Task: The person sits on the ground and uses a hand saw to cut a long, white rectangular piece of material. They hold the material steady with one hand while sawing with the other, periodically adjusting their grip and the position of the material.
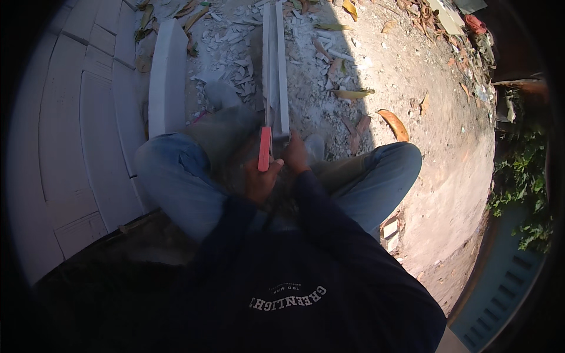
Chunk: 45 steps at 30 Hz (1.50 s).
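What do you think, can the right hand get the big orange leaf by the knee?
Probably yes, by reaching over the knee: the leaf lies uncovered on the ground just past it. But the right hand is by the white bar, so it would have to leave there first.

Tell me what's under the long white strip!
Around the long white strip I see ground littered with pale chips. Whatever lies directly beneath is covered, so I can't tell.

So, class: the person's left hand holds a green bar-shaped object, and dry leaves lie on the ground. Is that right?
Not quite: the head view shows the bar-shaped object in the left hand is red, not green. The dry leaves do lie on the ground.
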{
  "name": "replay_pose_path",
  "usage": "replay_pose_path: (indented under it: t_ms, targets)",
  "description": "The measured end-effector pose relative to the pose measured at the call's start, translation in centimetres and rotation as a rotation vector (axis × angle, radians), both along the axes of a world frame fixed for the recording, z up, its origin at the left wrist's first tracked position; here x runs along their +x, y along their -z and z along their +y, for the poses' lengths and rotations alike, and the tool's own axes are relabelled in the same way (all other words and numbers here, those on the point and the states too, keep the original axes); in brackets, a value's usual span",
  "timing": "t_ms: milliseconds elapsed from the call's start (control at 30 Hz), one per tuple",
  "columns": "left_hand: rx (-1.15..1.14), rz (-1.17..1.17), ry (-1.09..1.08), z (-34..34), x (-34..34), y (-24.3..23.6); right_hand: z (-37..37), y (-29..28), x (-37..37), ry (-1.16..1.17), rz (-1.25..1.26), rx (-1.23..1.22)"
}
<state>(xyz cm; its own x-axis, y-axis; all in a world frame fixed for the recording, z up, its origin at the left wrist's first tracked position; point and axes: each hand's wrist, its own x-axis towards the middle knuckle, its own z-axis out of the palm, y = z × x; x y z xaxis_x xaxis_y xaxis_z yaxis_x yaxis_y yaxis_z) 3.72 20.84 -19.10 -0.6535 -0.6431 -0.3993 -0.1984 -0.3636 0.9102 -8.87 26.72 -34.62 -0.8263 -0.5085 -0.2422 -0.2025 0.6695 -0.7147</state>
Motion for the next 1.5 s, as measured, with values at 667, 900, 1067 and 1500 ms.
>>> replay_pose_path:
  t_ms: [667,900,1067,1500]
  targets:
    - [-0.309,0.041,0.1,3.0,-1.0,4.1,-1.2,-5.1,-5.5,-0.177,0.015,-0.434]
    - [-0.491,-0.088,0.088,2.7,-1.7,2.8,-1.0,-6.8,-4.7,-0.152,-0.185,-0.174]
    - [-0.675,-0.271,0.361,2.3,-0.7,1.9,-1.3,-6.7,-4.0,-0.203,-0.112,-0.331]
    - [-0.266,0.195,0.024,-6.7,0.9,-3.2,-3.1,-5.9,-3.6,-0.143,0.122,-0.327]
